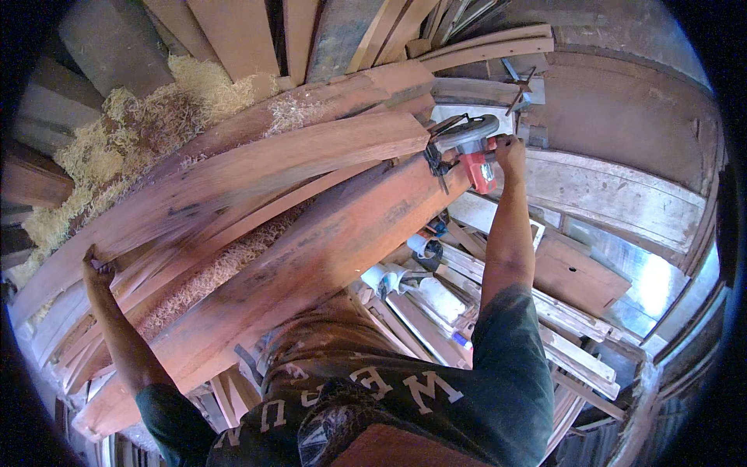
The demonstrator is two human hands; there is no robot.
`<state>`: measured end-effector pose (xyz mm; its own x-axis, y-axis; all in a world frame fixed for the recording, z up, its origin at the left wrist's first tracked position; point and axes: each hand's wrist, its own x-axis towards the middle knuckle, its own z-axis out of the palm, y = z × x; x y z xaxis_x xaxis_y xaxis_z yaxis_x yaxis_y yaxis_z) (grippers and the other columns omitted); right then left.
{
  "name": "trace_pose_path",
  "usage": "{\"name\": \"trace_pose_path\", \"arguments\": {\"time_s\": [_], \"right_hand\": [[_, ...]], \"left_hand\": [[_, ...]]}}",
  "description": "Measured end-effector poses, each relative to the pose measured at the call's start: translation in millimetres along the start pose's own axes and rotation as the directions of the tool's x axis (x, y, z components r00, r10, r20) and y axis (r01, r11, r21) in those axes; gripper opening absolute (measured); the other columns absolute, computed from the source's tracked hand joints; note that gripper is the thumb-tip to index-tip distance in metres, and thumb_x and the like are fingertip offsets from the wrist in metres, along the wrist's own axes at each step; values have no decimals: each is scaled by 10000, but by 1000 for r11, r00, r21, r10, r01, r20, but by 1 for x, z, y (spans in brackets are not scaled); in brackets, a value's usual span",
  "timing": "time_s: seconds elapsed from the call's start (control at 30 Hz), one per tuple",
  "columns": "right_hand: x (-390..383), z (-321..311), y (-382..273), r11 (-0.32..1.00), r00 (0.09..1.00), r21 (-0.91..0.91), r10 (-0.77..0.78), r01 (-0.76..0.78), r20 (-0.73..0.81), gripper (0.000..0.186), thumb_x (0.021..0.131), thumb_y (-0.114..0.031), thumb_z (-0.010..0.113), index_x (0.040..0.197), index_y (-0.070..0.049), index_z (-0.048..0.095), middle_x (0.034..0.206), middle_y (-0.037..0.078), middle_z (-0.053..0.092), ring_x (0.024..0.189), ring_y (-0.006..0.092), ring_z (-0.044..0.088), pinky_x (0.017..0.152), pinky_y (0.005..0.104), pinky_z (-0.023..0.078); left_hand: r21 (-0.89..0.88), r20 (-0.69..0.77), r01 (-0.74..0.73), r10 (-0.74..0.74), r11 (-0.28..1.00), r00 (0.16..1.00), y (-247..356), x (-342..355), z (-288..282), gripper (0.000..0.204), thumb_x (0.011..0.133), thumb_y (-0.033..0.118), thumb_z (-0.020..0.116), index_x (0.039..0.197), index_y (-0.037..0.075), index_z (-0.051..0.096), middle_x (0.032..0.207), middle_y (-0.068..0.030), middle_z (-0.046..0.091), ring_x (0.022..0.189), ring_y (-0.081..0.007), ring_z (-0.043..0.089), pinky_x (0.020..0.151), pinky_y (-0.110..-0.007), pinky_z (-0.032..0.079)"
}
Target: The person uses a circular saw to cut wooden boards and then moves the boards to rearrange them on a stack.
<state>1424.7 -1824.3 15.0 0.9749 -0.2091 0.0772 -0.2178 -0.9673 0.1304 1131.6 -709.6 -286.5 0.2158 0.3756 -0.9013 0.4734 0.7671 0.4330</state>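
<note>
A long reddish-brown plank (257,175) lies on other timber and runs from the lower left to the upper middle. My left hand (98,266) is closed on its near edge, close to the left end. At the plank's right end, my right hand (510,152) grips the handle of a red circular saw (479,173). A round grey guard shows at the saw's top, beside the plank's end; its blade cannot be made out. Nearer to me, a second thick reddish plank (327,249) lies roughly parallel to the first.
Pale curled shavings (132,128) are heaped beyond the planks, with upright boards (233,35) behind them. More shavings (226,268) fill the gap between the planks. At the right are a long whitish board (615,191), stacked wood strips (560,350) and a white container (381,279).
</note>
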Motion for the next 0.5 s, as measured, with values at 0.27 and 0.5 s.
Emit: {"name": "trace_pose_path", "arguments": {"time_s": [0.27,0.5], "right_hand": [[-12,14,39,919,923,97,375,-382,83,528,872,-345,678,1286,-17,685,993,218,769,909,325,758,760,413,598],[-49,-3,43,777,801,195,578,-598,153,569,819,-432,710,1252,-65,750,1072,254,773,1013,363,765,929,459,569]], "left_hand": [[7,-15,34,-33,999,999,23,22,-14,184,927,339,743,907,192,634,801,17,692,515,-139,586,431,-228,475],[289,-26,85,-81,954,996,37,38,-24,299,915,390,759,1075,151,678,960,-49,719,795,-173,665,704,-279,561]]}}
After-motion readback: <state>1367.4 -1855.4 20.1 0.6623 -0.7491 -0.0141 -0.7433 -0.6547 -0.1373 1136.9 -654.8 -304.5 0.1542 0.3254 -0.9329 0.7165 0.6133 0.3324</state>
